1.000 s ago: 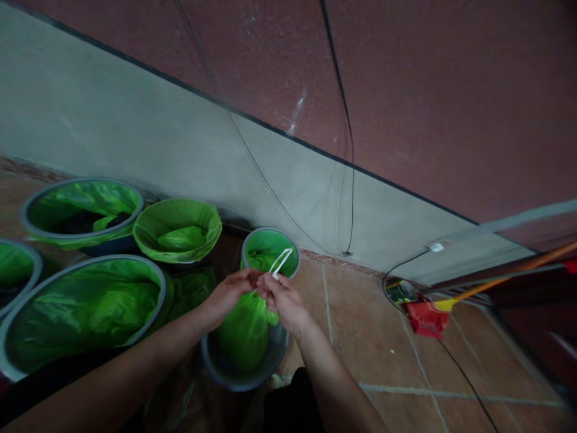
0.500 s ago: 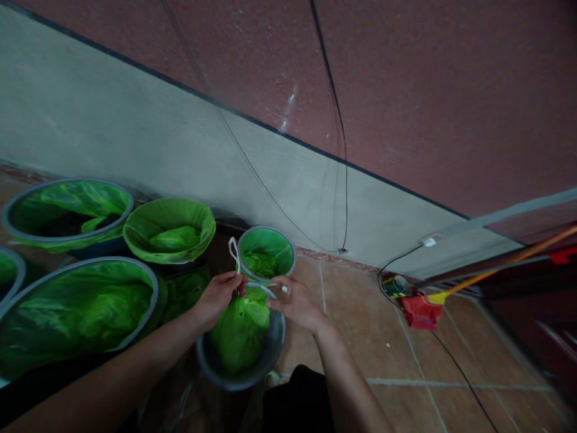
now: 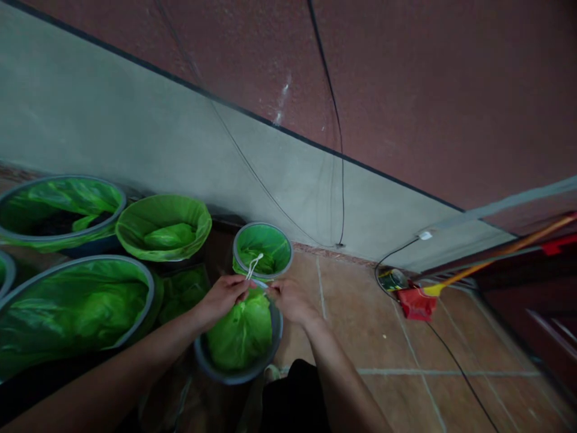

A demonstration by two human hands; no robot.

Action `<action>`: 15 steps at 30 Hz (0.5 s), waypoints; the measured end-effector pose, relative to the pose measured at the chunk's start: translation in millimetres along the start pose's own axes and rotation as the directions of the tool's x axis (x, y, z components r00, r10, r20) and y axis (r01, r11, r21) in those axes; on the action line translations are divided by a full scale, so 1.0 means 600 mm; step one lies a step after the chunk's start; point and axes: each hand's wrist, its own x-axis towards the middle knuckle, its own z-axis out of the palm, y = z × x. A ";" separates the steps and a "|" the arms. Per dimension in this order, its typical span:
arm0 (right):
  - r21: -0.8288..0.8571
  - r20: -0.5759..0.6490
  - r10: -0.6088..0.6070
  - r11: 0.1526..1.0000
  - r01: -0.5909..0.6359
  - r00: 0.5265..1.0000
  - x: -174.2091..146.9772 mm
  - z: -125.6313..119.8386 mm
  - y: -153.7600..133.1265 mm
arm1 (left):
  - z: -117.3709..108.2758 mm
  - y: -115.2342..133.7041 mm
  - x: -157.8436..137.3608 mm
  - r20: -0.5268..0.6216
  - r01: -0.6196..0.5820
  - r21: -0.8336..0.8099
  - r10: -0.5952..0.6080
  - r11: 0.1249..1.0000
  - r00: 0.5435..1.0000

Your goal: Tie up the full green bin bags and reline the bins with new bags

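A green plastic bag (image 3: pixel 241 337) stands gathered inside a grey round bin (image 3: pixel 276 346) in front of me. My left hand (image 3: pixel 223 299) is closed at the top of the bag, pinching a white drawstring (image 3: pixel 255 264) whose looped end sticks up above the fingers. On the other side, my right hand (image 3: pixel 293 300) is closed on the bag's upper edge. A pale strip stretches between the two hands; whether it is string or bag hem I cannot tell. Just behind them is a smaller bin (image 3: pixel 285 264) with a green liner.
Larger lined bins, one grey-rimmed (image 3: pixel 151 294) and another (image 3: pixel 124 207) behind it, stand at left beside a green-lined bin (image 3: pixel 130 240). A red dustpan (image 3: pixel 417 304), a yellow-ended pole (image 3: pixel 491 258) and black cable (image 3: pixel 460 373) are at right. Wall (image 3: pixel 135 138) runs behind.
My right hand has gone from fingers spread to pinched at the bag's edge. The white drawstring has tipped to the right, and the bag top is spread wider between my hands.
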 end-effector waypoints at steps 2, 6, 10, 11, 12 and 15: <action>-0.011 0.079 -0.059 0.998 0.060 0.995 0.000 0.001 0.003 | 0.000 -0.002 0.002 -0.011 0.007 0.022 -0.007 1.000 1.000; -0.007 0.108 -0.125 0.992 0.126 0.986 0.001 0.001 0.002 | -0.001 -0.009 0.004 0.084 -0.027 0.121 0.017 0.992 0.996; 0.002 0.148 -0.103 0.995 0.104 0.984 0.007 0.007 -0.001 | 0.002 -0.021 0.000 0.312 -0.134 0.304 0.034 0.943 0.949; 0.030 0.157 -0.089 0.996 0.086 0.984 0.008 0.010 -0.002 | 0.003 -0.024 -0.001 0.349 -0.166 0.323 0.045 0.932 0.936; 0.068 0.152 -0.074 0.996 0.065 0.986 0.010 0.013 -0.003 | 0.004 -0.026 -0.003 0.373 -0.196 0.329 0.064 0.924 0.926; 0.289 0.147 -0.048 0.957 0.003 0.988 0.014 0.019 -0.008 | 0.008 -0.030 -0.005 0.378 -0.248 0.318 0.118 0.915 0.918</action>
